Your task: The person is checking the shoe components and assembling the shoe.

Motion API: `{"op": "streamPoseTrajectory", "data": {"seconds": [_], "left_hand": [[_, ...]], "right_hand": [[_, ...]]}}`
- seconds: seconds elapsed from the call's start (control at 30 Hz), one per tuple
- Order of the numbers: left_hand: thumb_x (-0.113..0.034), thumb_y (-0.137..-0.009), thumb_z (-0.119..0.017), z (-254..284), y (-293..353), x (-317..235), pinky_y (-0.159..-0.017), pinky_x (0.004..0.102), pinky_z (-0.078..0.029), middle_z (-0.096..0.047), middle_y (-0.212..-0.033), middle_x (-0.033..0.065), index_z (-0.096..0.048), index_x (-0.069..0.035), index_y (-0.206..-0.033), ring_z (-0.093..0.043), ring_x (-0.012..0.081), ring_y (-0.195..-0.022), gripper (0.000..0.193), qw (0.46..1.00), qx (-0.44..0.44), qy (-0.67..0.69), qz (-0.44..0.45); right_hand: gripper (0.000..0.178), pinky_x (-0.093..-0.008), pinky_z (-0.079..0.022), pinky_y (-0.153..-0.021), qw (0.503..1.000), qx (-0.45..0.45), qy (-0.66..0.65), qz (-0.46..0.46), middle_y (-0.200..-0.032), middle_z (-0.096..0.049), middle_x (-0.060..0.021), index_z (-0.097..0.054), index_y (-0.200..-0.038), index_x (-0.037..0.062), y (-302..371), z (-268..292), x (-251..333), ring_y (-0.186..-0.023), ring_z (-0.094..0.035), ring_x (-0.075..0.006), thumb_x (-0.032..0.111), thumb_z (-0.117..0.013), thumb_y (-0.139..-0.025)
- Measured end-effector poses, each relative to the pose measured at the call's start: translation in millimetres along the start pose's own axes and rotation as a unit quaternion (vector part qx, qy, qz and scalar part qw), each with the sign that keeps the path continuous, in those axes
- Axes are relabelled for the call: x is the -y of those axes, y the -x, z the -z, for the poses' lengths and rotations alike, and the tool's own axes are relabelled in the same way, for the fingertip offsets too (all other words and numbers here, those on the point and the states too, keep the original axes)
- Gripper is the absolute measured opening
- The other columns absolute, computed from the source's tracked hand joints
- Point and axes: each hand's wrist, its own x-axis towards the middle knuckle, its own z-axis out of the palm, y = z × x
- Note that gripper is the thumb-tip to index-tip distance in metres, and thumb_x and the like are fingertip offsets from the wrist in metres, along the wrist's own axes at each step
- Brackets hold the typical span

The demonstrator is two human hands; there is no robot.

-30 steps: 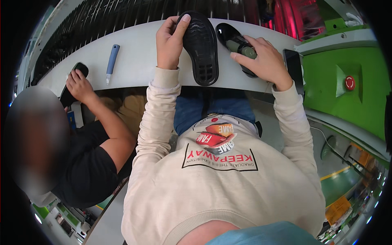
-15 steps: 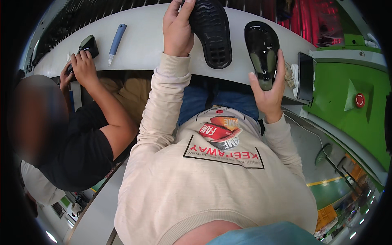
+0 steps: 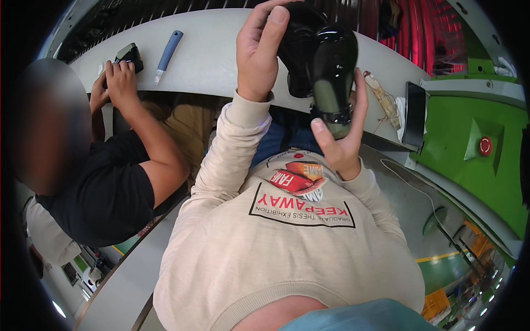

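My left hand (image 3: 257, 51) grips a black shoe (image 3: 295, 44) raised above the white bench (image 3: 210, 60), fingers over its side. My right hand (image 3: 341, 138) holds a second glossy black shoe (image 3: 333, 71) from below, its opening turned toward me. The two shoes are pressed close together in front of my chest, lifted off the bench.
A co-worker in a black shirt sits at my left, hands (image 3: 118, 80) on a small black object (image 3: 130, 54) at the bench edge. A blue-handled tool (image 3: 167, 48) lies on the bench. A dark phone (image 3: 415, 113) and twine (image 3: 381, 99) lie to the right; a green machine with a red button (image 3: 485, 146) stands beyond.
Both shoes have left the bench: my two hands lifted them and brought them together near my chest. The co-worker's hands stayed on the small black object.
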Motion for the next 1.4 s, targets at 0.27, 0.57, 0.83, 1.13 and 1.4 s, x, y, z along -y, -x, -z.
{"op": "streamPoseTrajectory", "data": {"seconds": [0.27,0.57,0.83,1.13,1.4], "left_hand": [[-0.006,-0.092,-0.089,-18,21,-28,-0.109,0.0401,-0.057,-0.072,-0.138,0.0251,-0.054,0.006,-0.153,-0.073,0.0276,-0.124,0.071,0.999,0.043,0.001,-0.016],[0.001,-0.088,-0.089,-22,21,-32,-0.106,0.0376,-0.059,-0.077,-0.129,0.0222,-0.060,0.007,-0.145,-0.076,0.0251,-0.116,0.064,0.998,0.006,-0.068,-0.015],[0.001,-0.088,-0.089,-21,20,-30,-0.106,0.0366,-0.058,-0.077,-0.128,0.0221,-0.061,0.008,-0.145,-0.076,0.0247,-0.116,0.063,0.997,0.000,-0.074,-0.027],[0.001,-0.088,-0.089,-23,19,-30,-0.106,0.0366,-0.058,-0.078,-0.127,0.0226,-0.061,0.008,-0.144,-0.076,0.0250,-0.116,0.063,0.996,-0.009,-0.079,-0.029],[0.000,-0.088,-0.090,-23,19,-28,-0.105,0.0368,-0.059,-0.078,-0.126,0.0226,-0.062,0.008,-0.142,-0.076,0.0249,-0.115,0.062,0.997,-0.012,-0.076,-0.029]], "right_hand": [[0.107,-0.0425,-0.044,-0.121,0.999,0.021,0.002,0.034,-0.161,-0.040,-0.0291,-0.007,-0.173,-0.0071,6,-12,-7,-0.146,-0.053,-0.0335,0.008,-0.073,-0.090],[0.106,-0.0420,-0.045,-0.120,0.998,0.025,0.018,0.049,-0.161,-0.041,-0.0288,-0.010,-0.173,-0.0075,3,-15,-9,-0.146,-0.054,-0.0345,0.007,-0.074,-0.089],[0.106,-0.0428,-0.045,-0.121,0.998,0.020,0.023,0.062,-0.164,-0.040,-0.0294,-0.011,-0.173,-0.0082,1,-14,-16,-0.147,-0.053,-0.0353,0.007,-0.075,-0.090],[0.105,-0.0421,-0.045,-0.122,0.998,0.029,0.002,0.051,-0.163,-0.043,-0.0289,-0.011,-0.173,-0.0088,1,-13,-14,-0.148,-0.054,-0.0345,0.006,-0.074,-0.089],[0.105,-0.0414,-0.046,-0.121,0.998,0.027,0.009,0.057,-0.163,-0.043,-0.0289,-0.011,-0.173,-0.0091,1,-13,-15,-0.147,-0.055,-0.0345,0.006,-0.073,-0.090]]}}
